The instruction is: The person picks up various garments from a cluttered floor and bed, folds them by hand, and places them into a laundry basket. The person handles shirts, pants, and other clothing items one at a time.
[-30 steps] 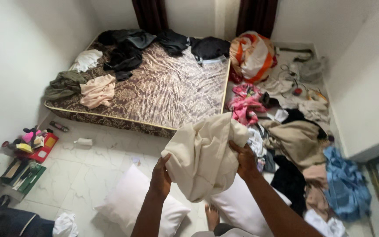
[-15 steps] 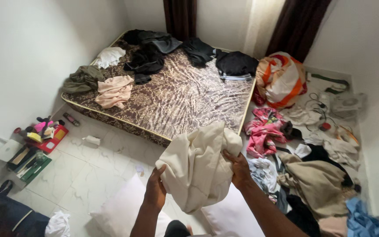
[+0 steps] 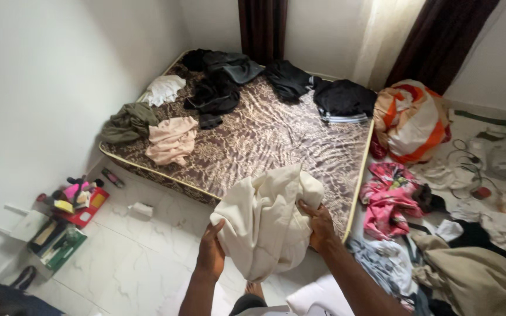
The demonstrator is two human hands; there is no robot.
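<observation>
Both my hands hold up a bundled cream-coloured cloth (image 3: 265, 219) in front of me. My left hand (image 3: 211, 251) grips its lower left side and my right hand (image 3: 318, 225) grips its right edge. The cloth hangs over the near corner of a brown patterned mattress (image 3: 265, 140) that lies on the floor. My bare foot (image 3: 255, 289) shows on the white tiles below the cloth.
Dark clothes (image 3: 224, 82), a green garment (image 3: 127, 120), a peach one (image 3: 172, 139) and a white one (image 3: 163, 89) lie on the mattress. An orange-and-white bundle (image 3: 412, 120), pink clothes (image 3: 389, 199) and cables cover the floor at right. A red tray (image 3: 83, 205) and boxes sit left. A white pillow (image 3: 322, 295) lies near my feet.
The view has swung left and forward toward the mattress. The pillows have slid mostly out of view below. My hands keep the same grip on the cream cloth.
</observation>
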